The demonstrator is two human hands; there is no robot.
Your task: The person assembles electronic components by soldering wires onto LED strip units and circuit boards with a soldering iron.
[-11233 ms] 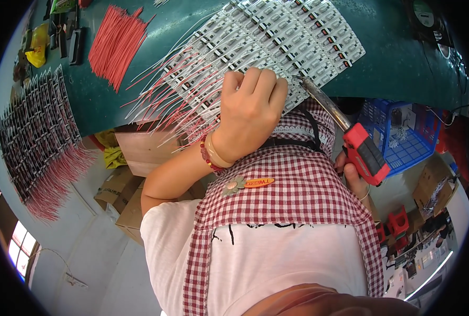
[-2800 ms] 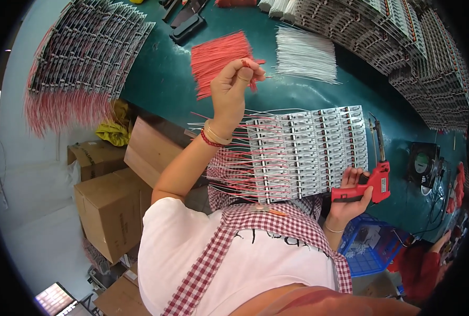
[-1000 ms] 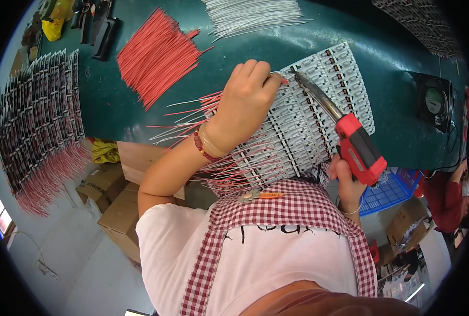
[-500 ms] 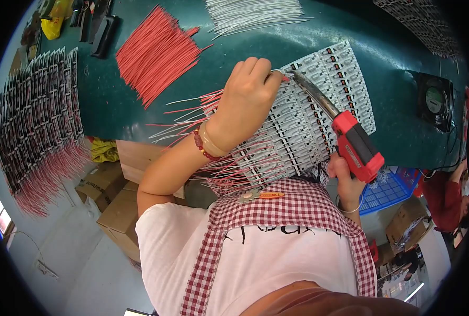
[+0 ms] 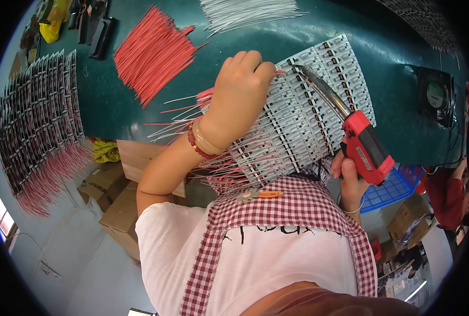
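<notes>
Head view. Circuit-board panel lies slanted on the green worktop, near edge by the checked apron; red and white leads trail off its 8 o'clock side. Left hand over the panel's 10 o'clock edge, fingers pinched on red wires — ends jutting toward the iron. Right hand at 5 o'clock, fingers closed round the red-and-black soldering gun, barrel aimed toward 11. Tip just beside the wire ends; contact with the board, cannot tell.

Surroundings, reckoned from the panel: red wire pile at 10 o'clock, white wire pile at 11, wired boards at 9, black dial-faced unit at 3.

Step in hand, my reading: soldering a red lead to a pad. Next move calls for a steady wire and tip brought together on one pad — neighbouring joints look close.
</notes>
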